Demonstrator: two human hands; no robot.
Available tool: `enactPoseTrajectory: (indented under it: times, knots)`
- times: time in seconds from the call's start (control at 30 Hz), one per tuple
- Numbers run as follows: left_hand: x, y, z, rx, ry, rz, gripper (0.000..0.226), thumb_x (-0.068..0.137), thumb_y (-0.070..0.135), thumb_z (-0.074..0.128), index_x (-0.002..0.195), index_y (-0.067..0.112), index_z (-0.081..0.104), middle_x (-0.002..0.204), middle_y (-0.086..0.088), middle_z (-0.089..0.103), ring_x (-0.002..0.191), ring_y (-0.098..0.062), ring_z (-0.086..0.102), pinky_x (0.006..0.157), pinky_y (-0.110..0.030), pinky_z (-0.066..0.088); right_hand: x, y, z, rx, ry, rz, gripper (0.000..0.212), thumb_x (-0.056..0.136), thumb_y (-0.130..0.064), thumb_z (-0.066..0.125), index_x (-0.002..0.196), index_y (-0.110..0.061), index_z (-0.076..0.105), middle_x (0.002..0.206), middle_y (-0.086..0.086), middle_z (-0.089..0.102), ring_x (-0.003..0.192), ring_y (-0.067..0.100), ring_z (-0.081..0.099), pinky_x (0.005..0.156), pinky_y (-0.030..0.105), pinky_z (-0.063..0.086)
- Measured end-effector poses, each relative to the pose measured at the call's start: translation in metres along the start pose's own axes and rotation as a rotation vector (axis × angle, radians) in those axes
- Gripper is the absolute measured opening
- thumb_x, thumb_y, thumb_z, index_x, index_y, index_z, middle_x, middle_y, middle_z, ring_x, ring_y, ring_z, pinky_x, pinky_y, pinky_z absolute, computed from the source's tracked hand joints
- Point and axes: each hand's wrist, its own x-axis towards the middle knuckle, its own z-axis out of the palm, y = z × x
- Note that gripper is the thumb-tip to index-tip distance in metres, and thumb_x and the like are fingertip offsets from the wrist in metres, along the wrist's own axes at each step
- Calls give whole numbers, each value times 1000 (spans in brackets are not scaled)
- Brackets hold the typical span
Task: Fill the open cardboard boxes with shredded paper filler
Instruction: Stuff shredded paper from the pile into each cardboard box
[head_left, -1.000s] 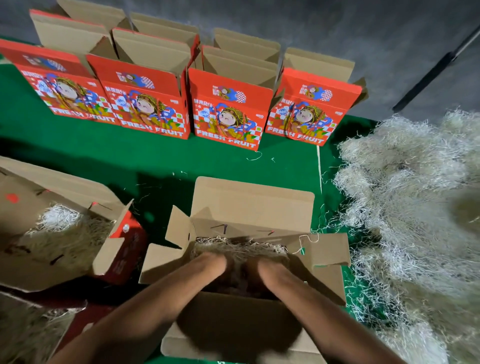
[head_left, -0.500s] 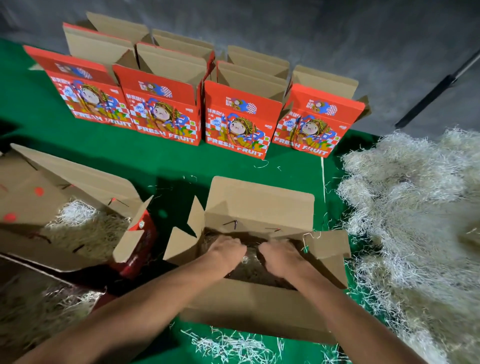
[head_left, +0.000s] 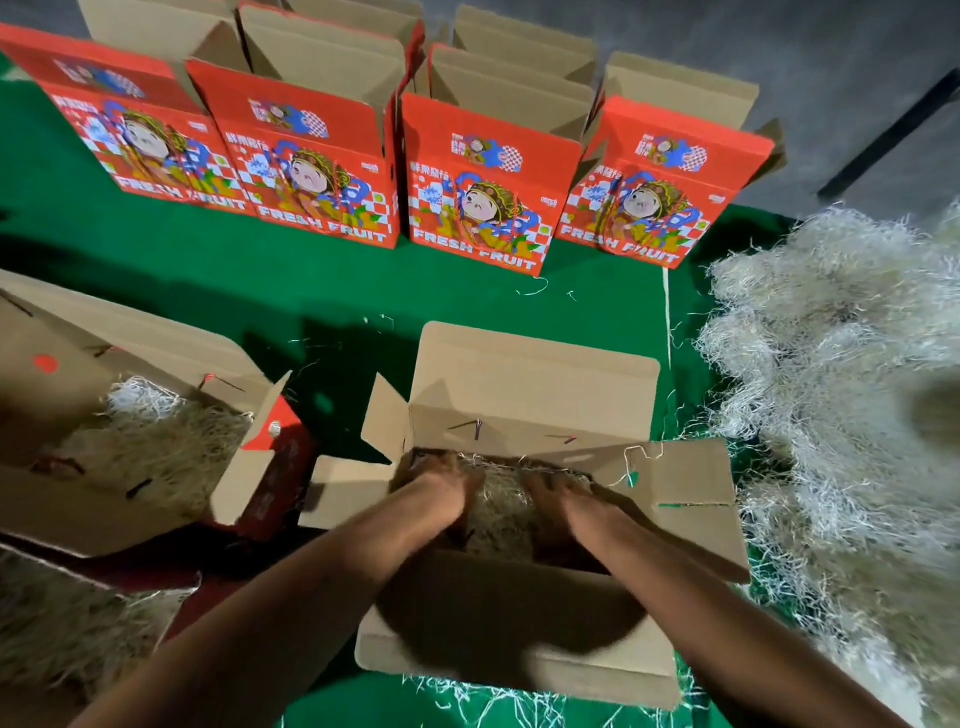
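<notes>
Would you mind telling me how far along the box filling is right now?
Looks done: the box on the left already holds a bed of shredded paper. In hand: both the left hand and right hand are inside the middle box, working on its filler. Left: the row of red boxes stands open, contents unseen, and the loose pile remains large.

The single head camera looks steeply forward and down, close over the open box (head_left: 519, 415) on the green mat (head_left: 311, 291).
</notes>
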Motion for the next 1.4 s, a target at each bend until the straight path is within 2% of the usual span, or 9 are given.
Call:
enactPoseTrajectory:
  times: [0.1,0.27,0.37,0.67,0.73,0.9,1.17,1.3,1.4]
  knots:
    - [-3,1,-5,37,-12,26,51,107,23,37,156,14,25,160,-14,26,142,-33,35,113,-41,34,-2,-4,0,-114,-40,-37,93,89,-48,68,158,-29,9,159,21,20,145,41,28,117,50,30]
    - [-15,17,-30,132,17,7,28,96,0,50,121,3,62,117,-13,65,104,-27,63,93,-39,52,-8,-6,-22,-21,51,-15,40,96,2,49,133,-10,52,101,7,62,93,22,59,76,31,46]
    - [-14,23,-30,188,88,-6,26,92,-3,55,117,0,64,96,-11,63,83,-23,59,77,-37,54,-15,-7,-34,-28,93,48,26,91,4,51,113,-3,62,100,11,64,89,24,59,77,32,47]
    - [23,3,19,-135,-418,-143,42,105,17,43,144,2,45,148,-15,47,130,-25,51,102,-21,41,18,-5,13,129,-370,144,37,98,-24,59,131,-8,62,135,11,61,112,22,61,100,35,47]
    - [26,0,27,-190,-365,-105,40,101,21,51,139,6,53,142,-14,53,111,-22,60,87,-17,47,22,-8,21,71,-294,92,40,94,-29,64,130,-13,63,136,9,60,120,25,59,103,37,46]
    - [25,1,33,-103,-238,-8,45,89,26,66,133,21,56,141,-8,53,130,-28,48,112,-45,37,25,-5,45,48,-60,-22,53,100,-35,57,146,-11,45,152,13,44,140,28,41,117,34,29]
    - [-10,11,14,-301,-324,-68,17,93,11,57,107,11,67,114,-9,63,99,-20,62,84,-27,50,-2,-6,22,80,-143,-7,43,92,-31,66,130,-10,62,134,14,60,122,29,57,104,36,45]
    - [-1,15,3,-371,-222,-202,41,95,26,61,131,9,58,133,-13,58,114,-24,58,99,-32,45,-6,-21,-1,202,-62,-61,15,94,-39,58,89,-24,59,92,1,63,80,15,57,61,25,41]
    - [9,18,0,-473,12,-134,45,96,35,55,134,11,56,136,-13,56,124,-30,54,106,-35,42,7,-37,-3,279,36,-132,22,101,-30,51,106,-16,66,108,7,67,92,19,56,69,22,38]
